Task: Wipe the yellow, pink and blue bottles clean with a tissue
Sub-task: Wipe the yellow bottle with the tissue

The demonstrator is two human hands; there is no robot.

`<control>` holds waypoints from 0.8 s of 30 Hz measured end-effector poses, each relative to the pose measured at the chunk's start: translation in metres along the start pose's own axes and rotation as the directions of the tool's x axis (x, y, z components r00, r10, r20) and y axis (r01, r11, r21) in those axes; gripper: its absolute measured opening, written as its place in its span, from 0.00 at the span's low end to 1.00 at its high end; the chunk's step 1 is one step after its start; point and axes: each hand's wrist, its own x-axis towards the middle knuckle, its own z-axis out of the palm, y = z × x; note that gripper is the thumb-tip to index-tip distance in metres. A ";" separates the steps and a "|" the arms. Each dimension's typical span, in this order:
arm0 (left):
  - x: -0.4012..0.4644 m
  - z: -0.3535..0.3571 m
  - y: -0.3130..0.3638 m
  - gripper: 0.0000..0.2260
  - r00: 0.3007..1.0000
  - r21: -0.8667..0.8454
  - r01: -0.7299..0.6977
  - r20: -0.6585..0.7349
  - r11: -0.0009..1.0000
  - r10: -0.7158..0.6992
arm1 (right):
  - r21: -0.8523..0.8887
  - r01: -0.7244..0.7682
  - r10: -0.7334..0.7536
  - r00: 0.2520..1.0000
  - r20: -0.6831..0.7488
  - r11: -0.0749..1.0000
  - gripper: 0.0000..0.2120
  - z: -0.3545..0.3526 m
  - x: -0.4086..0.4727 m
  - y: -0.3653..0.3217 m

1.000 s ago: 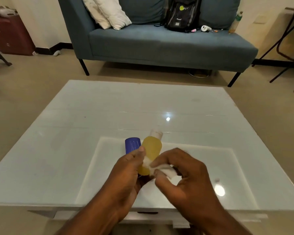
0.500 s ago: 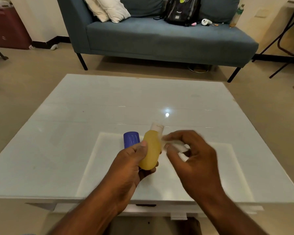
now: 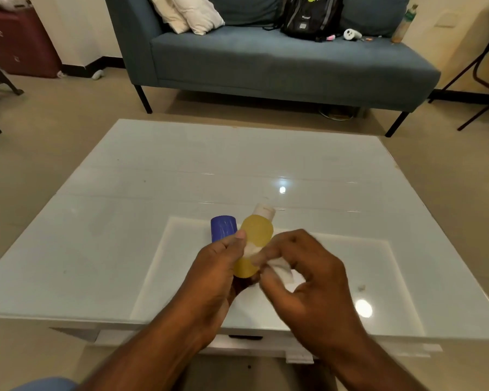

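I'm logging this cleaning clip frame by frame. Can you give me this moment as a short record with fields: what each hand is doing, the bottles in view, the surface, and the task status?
left hand: holds the yellow bottle above the table, cap pointing away
right hand: presses a white tissue against the yellow bottle's side
blue bottle: behind the left hand, mostly hidden
pink bottle: not visible
surface: glossy white table
background: blue sofa with a black backpack
task status: yellow bottle being wiped
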 end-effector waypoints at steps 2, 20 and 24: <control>0.003 -0.003 0.001 0.20 1.000 0.049 -0.028 -0.002 0.998 0.028 | -0.018 0.007 -0.008 1.000 -0.026 1.000 0.14 -0.001 0.004 0.004; -0.003 0.001 0.007 0.22 0.996 -0.176 0.024 0.085 0.984 -0.009 | 0.094 -0.113 0.124 0.985 -0.120 0.989 0.14 -0.008 0.009 0.007; -0.004 -0.002 0.006 0.30 0.997 -0.197 0.030 0.071 0.980 -0.017 | 0.204 -0.178 0.197 0.978 -0.073 0.963 0.15 -0.005 0.003 0.002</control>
